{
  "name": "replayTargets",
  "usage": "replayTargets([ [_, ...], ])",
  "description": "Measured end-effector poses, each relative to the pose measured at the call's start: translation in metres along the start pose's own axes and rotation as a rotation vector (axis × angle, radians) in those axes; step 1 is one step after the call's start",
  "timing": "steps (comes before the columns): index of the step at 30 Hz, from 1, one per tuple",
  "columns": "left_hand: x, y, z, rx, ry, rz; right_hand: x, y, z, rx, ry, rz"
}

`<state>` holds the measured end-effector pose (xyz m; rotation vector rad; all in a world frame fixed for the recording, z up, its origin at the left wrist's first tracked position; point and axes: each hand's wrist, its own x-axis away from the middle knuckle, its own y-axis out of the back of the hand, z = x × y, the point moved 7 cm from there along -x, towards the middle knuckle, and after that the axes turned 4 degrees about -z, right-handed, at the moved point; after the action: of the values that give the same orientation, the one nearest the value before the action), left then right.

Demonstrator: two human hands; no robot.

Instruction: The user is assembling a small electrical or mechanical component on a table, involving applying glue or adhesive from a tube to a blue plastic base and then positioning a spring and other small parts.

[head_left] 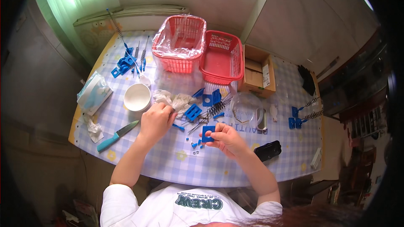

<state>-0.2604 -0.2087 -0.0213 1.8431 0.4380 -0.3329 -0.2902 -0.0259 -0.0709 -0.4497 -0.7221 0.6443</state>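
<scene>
In my right hand (229, 139) is a small flat blue plastic piece with a hole (206, 137), pinched between thumb and fingers above the table's near side. My left hand (156, 120) is closed beside the crumpled white tissues (182, 101), its fingers bent downward; what they hold, if anything, is hidden. Between and beyond the hands lie blue plastic brackets (193, 112) and a heap of dark springs and thin rods (216, 109). Several tiny blue bits (194, 145) are scattered just left of the piece in my right hand.
A turquoise-handled knife (108, 143) and a white bowl (137, 97) are at the left. Two red baskets (179, 65) (222, 77) and a cardboard box (257, 88) line the back. A black case (268, 151) sits at the right, spring-and-bracket assemblies (296, 122) farther right.
</scene>
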Motion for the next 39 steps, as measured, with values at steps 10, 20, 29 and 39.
replayTargets([
  [10, 0.001, -0.011, 0.014, -0.060, 0.132, 0.125, 0.005, -0.004, -0.016, -0.014, -0.042, 0.014],
  [20, 0.015, -0.022, -0.012, 1.119, 0.279, 0.521, 0.007, -0.007, -0.026, -0.047, -0.097, 0.137],
  [29, 0.038, -0.046, -0.044, 1.379, 0.501, 0.699, 0.009, -0.009, -0.028, 0.177, 0.119, 0.115],
  [39, 0.033, -0.040, -0.039, 1.395, 0.428, 0.498, 0.005, -0.011, -0.037, -0.175, 0.082, 0.237],
])
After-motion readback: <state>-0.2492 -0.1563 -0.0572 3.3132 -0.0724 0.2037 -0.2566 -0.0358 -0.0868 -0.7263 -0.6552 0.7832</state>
